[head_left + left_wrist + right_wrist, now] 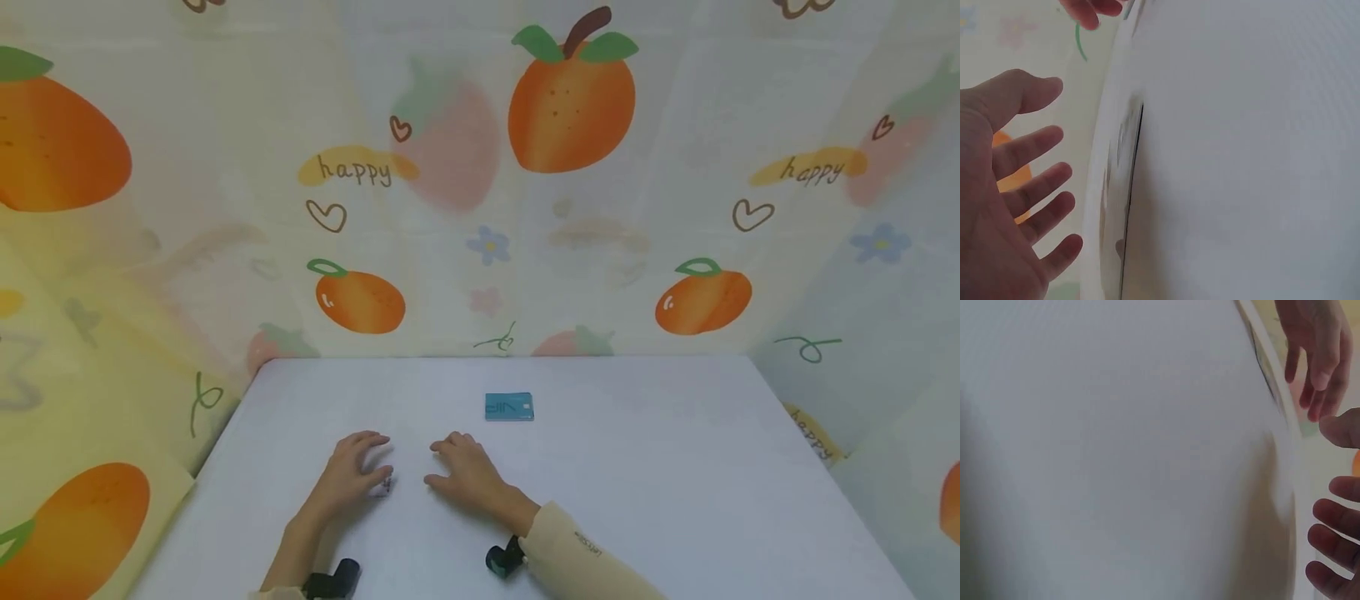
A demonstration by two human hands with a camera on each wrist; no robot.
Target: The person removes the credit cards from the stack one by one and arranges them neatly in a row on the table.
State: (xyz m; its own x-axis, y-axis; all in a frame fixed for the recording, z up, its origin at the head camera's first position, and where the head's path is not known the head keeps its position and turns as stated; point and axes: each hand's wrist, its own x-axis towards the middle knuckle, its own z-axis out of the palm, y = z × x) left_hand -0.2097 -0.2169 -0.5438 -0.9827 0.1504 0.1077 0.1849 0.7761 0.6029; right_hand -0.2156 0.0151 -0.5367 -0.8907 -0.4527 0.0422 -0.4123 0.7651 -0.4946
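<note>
Above the left part of the desk, the person's left hand curves with thumb and fingers spread wide, holding nothing. Just on the near side of the left thumb's tip, partly hidden by it, lies a small whitish item with dark marks – thin and flat, perhaps a card, but too unclear to name. Whether the thumb touches it, I cannot tell.

Across a gap, the right hand faces the left, its thumb and fingers also wide apart with nothing between them. Beyond the right fingers and slightly rightward, well apart from them, a blue card lies flat, with a small pale square and lettering that resembles "VIP".

As for progress, neither item is in a grip – I judge this either the start or a pause between grips, and cannot tell which. Nothing marks a finished step; any lifting or moving of either item seems left to do.
</note>
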